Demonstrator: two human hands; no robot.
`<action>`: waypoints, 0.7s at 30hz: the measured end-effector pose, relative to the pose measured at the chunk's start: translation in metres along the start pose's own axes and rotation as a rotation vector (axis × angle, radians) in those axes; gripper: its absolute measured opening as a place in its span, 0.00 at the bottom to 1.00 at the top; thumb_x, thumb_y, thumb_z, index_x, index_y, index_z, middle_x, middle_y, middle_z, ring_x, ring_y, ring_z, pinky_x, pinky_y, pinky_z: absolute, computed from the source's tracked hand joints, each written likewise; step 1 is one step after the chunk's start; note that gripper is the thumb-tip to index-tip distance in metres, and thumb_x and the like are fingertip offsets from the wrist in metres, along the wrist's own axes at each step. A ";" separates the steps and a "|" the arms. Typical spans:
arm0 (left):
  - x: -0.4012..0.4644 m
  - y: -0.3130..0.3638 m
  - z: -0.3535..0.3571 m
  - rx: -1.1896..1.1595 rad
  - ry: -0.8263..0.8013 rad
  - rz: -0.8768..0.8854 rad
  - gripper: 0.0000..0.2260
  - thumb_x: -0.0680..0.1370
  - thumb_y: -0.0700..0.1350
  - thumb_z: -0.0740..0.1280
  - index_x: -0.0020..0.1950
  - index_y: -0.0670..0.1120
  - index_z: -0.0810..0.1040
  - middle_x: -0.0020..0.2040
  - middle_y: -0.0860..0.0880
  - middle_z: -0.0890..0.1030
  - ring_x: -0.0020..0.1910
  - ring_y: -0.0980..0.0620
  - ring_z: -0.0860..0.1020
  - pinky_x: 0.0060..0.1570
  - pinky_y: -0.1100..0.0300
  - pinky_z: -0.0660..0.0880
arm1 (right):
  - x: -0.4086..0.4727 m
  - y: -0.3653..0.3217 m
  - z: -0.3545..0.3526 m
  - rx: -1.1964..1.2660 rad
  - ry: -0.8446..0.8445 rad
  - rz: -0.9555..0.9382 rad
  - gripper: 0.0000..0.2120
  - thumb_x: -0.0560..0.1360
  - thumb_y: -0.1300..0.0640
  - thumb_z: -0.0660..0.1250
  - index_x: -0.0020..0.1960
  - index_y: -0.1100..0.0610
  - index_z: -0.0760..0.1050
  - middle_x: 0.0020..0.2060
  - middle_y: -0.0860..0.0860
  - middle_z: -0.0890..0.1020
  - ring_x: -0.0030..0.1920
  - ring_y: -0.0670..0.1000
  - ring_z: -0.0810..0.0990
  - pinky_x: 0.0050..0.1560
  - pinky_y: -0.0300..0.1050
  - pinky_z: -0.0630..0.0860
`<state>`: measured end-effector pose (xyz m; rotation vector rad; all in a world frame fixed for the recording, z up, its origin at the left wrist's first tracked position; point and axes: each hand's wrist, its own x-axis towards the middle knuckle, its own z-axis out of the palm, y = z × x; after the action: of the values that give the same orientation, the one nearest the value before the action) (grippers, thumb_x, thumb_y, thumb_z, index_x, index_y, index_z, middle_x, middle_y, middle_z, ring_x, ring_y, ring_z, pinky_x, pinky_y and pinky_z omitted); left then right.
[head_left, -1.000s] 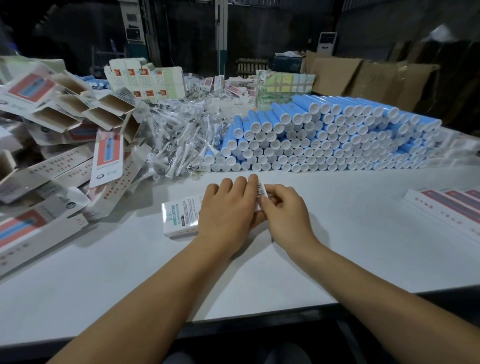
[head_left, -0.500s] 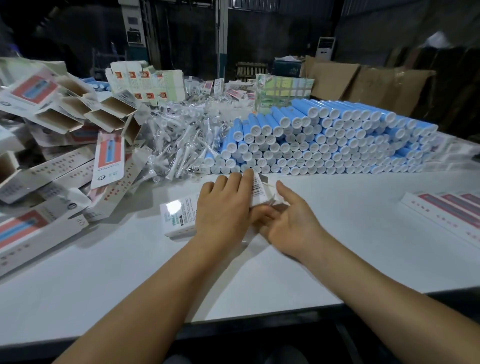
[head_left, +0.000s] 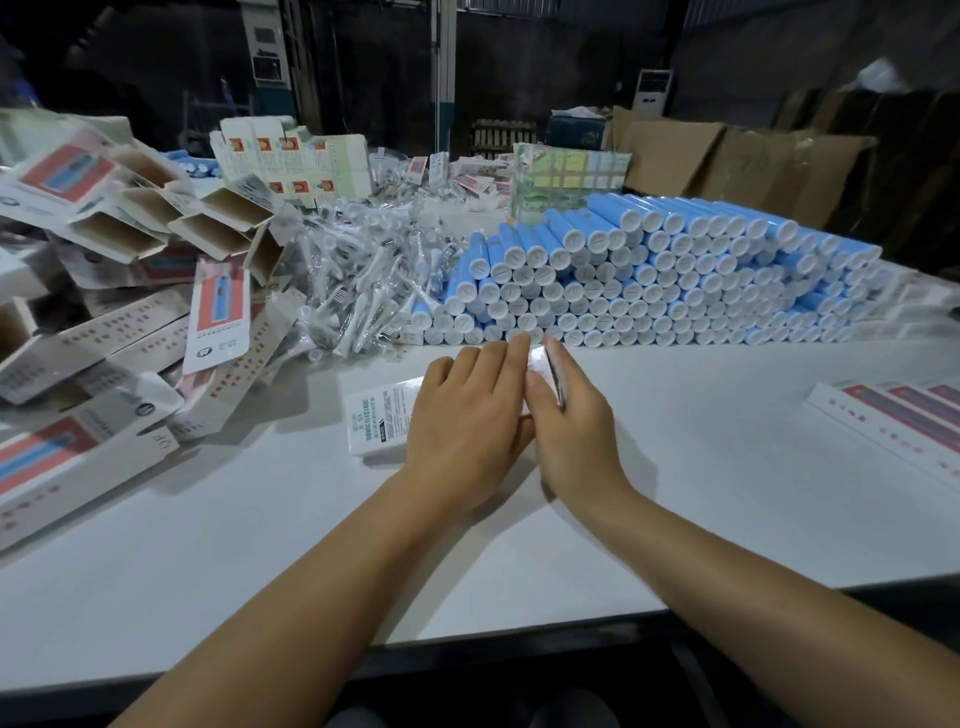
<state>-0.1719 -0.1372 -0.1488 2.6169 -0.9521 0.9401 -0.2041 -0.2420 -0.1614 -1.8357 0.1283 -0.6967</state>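
Observation:
A long white carton (head_left: 382, 415) printed with blue text lies on the white table (head_left: 727, 467) just in front of me. My left hand (head_left: 467, 410) lies over the carton's middle, fingers fairly straight and pointing away. My right hand (head_left: 569, 415) is at the carton's right end, its fingers against the end flap, which shows a barcode edge. Most of the carton is hidden under both hands.
A big stack of blue tubes with white caps (head_left: 649, 280) lies behind the hands. Bagged white brush heads (head_left: 363, 291) are heaped to its left. Open empty cartons (head_left: 130, 270) pile up at the far left. Flat cartons (head_left: 904, 421) lie at the right.
My right hand has come up from beside the carton's right end and now covers the end flap. My left hand has stayed on the carton, which shifted slightly.

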 end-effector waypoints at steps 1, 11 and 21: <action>-0.001 0.000 0.000 0.004 -0.003 -0.002 0.27 0.76 0.52 0.53 0.69 0.38 0.71 0.57 0.43 0.79 0.51 0.42 0.78 0.48 0.52 0.72 | -0.001 0.000 0.001 -0.100 -0.027 -0.066 0.20 0.81 0.56 0.58 0.73 0.54 0.65 0.65 0.44 0.73 0.63 0.40 0.72 0.65 0.34 0.66; 0.002 -0.005 0.015 0.006 -0.090 -0.005 0.32 0.74 0.59 0.60 0.70 0.39 0.71 0.58 0.44 0.79 0.54 0.42 0.77 0.53 0.50 0.70 | 0.017 0.008 -0.011 -0.243 -0.160 -0.015 0.21 0.81 0.60 0.57 0.73 0.60 0.63 0.64 0.56 0.76 0.65 0.52 0.73 0.64 0.41 0.67; 0.000 -0.009 0.020 0.082 -0.052 -0.045 0.32 0.75 0.62 0.59 0.69 0.41 0.71 0.57 0.46 0.78 0.51 0.42 0.76 0.49 0.49 0.70 | 0.019 0.013 -0.008 0.187 -0.118 0.190 0.19 0.82 0.52 0.56 0.68 0.60 0.72 0.54 0.50 0.82 0.55 0.49 0.80 0.55 0.45 0.77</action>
<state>-0.1565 -0.1382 -0.1645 2.7314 -0.8805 0.9242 -0.1900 -0.2610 -0.1635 -1.6558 0.1524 -0.4509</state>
